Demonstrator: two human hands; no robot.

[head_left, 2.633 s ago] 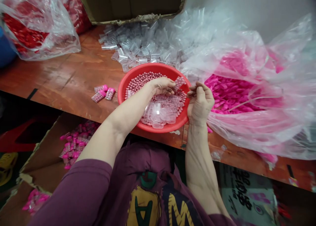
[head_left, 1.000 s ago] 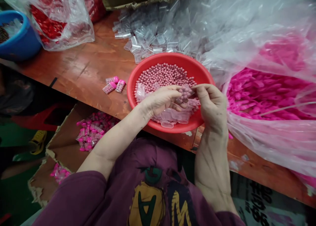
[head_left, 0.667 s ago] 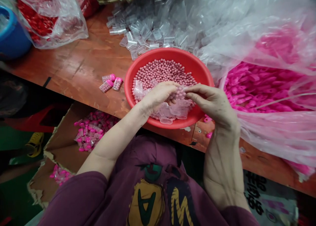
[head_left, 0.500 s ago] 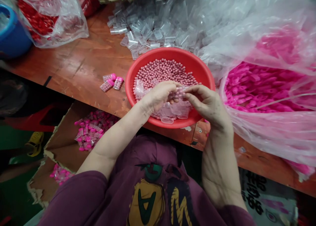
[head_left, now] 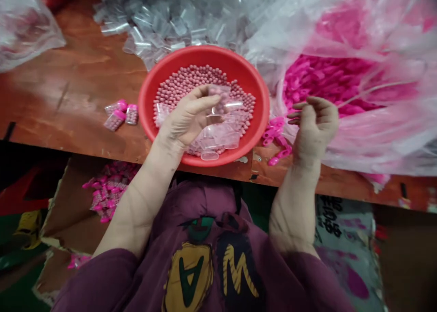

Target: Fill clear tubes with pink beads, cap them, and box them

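Observation:
My left hand (head_left: 191,114) pinches a small clear plastic container (head_left: 220,96) with pink beads in it, above a red basin (head_left: 150,80). Pink beads (head_left: 187,82) fill much of the basin, and empty clear containers (head_left: 218,139) lie on top of them at the near side. My right hand (head_left: 316,121) is at the mouth of a clear bag of bright pink plastic caps (head_left: 327,82). Its fingers are loosely bent and apart, and I see nothing in them. Several loose pink caps (head_left: 278,137) lie on the table between the basin and this hand.
Filled pink-capped containers (head_left: 116,116) sit left of the basin on the wooden table (head_left: 85,84). A large heap of clear containers (head_left: 170,18) spreads behind. Below the table edge, a cardboard box (head_left: 68,207) holds many filled containers (head_left: 107,189). Another plastic bag (head_left: 27,30) stands far left.
My right hand has left the container and moved right to the bag of pink caps. My left hand still holds the bead-filled container. The view has shifted to the right.

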